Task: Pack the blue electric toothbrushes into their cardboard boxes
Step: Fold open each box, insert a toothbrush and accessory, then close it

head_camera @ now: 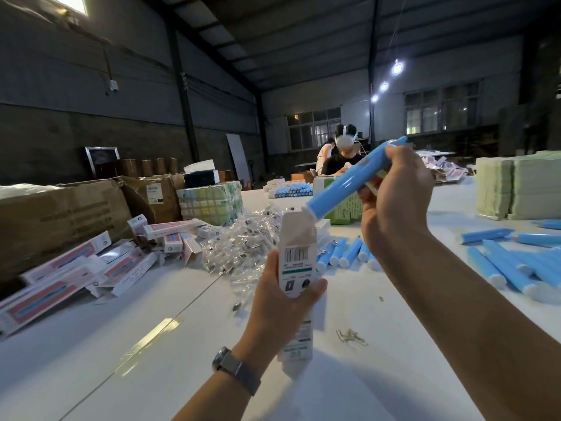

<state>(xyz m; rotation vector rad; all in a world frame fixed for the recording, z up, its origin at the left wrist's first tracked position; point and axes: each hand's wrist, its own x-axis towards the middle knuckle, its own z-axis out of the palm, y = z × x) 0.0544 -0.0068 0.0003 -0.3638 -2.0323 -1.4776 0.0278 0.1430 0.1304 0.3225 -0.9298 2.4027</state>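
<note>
Left hand (283, 287) grips upright cardboard box (296, 268), top flap open, above the counter (379, 375). Right hand (394, 189) grips blue toothbrush (346, 185), white base at the box mouth. Step: insertion. Next: align axis, slide down.

1. I see a dark warehouse with corrugated walls (91, 71) and a steel-beamed roof (303, 31).
2. Gridded windows (314, 129) line the far wall.
3. Three hanging bulbs (397, 68) glow.
4. A white tabletop (182, 344) fills my foreground.
</note>
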